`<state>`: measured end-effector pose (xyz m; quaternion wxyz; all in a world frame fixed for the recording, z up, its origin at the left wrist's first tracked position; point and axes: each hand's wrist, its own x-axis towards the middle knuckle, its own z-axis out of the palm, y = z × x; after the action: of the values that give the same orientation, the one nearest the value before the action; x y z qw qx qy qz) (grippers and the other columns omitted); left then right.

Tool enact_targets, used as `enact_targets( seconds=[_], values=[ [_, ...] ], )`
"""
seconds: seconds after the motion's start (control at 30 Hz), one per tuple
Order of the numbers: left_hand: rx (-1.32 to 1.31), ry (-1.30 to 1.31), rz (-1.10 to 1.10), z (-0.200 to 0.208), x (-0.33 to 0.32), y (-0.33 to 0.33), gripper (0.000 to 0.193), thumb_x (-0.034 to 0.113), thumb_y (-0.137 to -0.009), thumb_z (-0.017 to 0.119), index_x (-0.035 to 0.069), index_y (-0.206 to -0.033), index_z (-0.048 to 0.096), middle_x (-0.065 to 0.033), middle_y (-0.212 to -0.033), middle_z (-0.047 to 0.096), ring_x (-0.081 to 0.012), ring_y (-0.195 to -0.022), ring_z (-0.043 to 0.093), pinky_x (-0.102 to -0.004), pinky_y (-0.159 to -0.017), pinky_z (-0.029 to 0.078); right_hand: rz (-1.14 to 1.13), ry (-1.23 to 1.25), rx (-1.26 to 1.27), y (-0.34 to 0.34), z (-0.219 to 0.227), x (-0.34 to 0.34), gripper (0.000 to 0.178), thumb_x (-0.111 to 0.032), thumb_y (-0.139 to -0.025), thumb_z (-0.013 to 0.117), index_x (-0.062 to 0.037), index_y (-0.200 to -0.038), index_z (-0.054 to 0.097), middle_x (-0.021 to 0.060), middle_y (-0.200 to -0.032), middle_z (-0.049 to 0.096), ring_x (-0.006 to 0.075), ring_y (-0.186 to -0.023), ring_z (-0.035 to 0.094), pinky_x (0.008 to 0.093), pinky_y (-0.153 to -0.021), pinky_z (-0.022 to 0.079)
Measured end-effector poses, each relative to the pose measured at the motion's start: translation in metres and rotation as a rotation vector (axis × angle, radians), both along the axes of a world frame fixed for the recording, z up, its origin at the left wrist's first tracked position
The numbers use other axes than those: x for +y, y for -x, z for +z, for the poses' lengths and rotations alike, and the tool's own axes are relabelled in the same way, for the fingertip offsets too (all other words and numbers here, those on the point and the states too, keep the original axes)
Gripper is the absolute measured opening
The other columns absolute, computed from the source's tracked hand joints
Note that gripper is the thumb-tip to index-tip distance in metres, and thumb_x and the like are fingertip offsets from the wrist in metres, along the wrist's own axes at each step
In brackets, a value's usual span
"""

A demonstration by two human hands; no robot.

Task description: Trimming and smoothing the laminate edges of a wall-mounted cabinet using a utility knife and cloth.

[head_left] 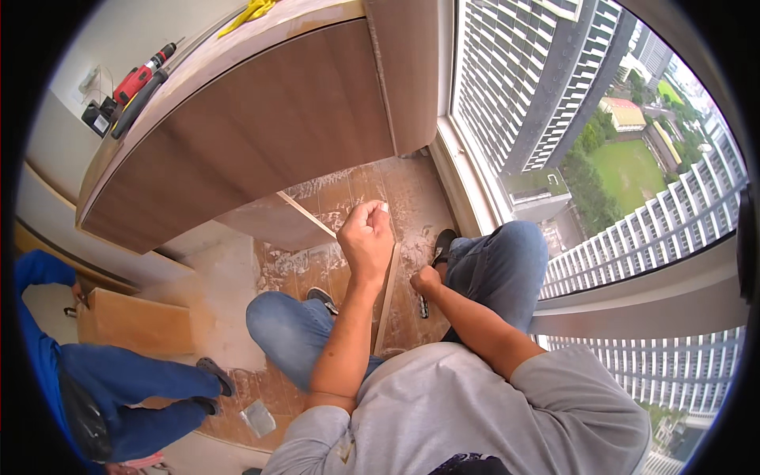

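Observation:
My left hand [367, 241] is raised in the middle, its fingers curled in and the thumb pressed against them. Whatever it holds, if anything, cannot be made out. Beside my right knee, my right hand [427, 281] is closed too, and its grip is hidden. Just below it shows a small dark and silvery piece [424, 308]; whether my hand holds it I cannot tell. A narrow pale wooden strip [387, 305] runs between my legs, its far end close to my left wrist.
Ahead stands a curved brown wood-faced cabinet [261, 127], with a red and black drill [142, 75] and a yellow cloth-like thing [249, 14] on top. A large window [483, 170] borders the right. A co-worker in blue [119, 388] stands left by an orange-brown box [142, 321]. The wooden floor [317, 269] carries whitish residue.

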<state>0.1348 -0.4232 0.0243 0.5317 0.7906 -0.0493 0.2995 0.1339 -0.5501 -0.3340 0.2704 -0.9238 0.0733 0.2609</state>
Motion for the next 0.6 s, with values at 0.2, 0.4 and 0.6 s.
enact_targets(
  seconds=[0.2,0.4,0.6],
  values=[
    [-0.018,0.121,0.019,-0.001,0.026,0.008,0.010,0.008,-0.093,0.074,-0.002,-0.095,0.073,-0.0139,-0.074,0.071,-0.0187,-0.063,0.066,-0.0327,-0.061,0.052,-0.241,-0.035,0.128,0.010,0.051,0.029,0.036,-0.022,-0.076,0.078,0.0007,-0.103,0.078,0.0236,-0.112,0.075,0.0386,-0.109,0.073,0.0447,-0.094,0.058],
    [-0.345,-0.089,0.217,0.080,0.011,-0.027,0.025,0.017,-0.094,0.077,0.001,-0.078,0.069,-0.0129,-0.062,0.061,-0.0214,-0.053,0.057,-0.0359,-0.053,0.048,-0.188,-0.058,0.051,0.021,0.095,0.016,0.048,-0.027,-0.072,0.085,-0.0024,-0.112,0.076,0.0219,-0.120,0.074,0.0368,-0.115,0.070,0.0449,-0.098,0.057],
    [-0.451,-0.084,0.243,0.141,-0.012,-0.067,0.040,0.023,-0.093,0.078,0.000,-0.065,0.062,-0.0134,-0.052,0.049,-0.0212,-0.046,0.043,-0.0361,-0.049,0.042,-0.179,-0.136,-0.113,0.027,0.099,0.016,0.054,-0.034,-0.068,0.089,0.0082,-0.099,0.075,0.0317,-0.103,0.073,0.0422,-0.102,0.073,0.0461,-0.091,0.058]
  ],
)
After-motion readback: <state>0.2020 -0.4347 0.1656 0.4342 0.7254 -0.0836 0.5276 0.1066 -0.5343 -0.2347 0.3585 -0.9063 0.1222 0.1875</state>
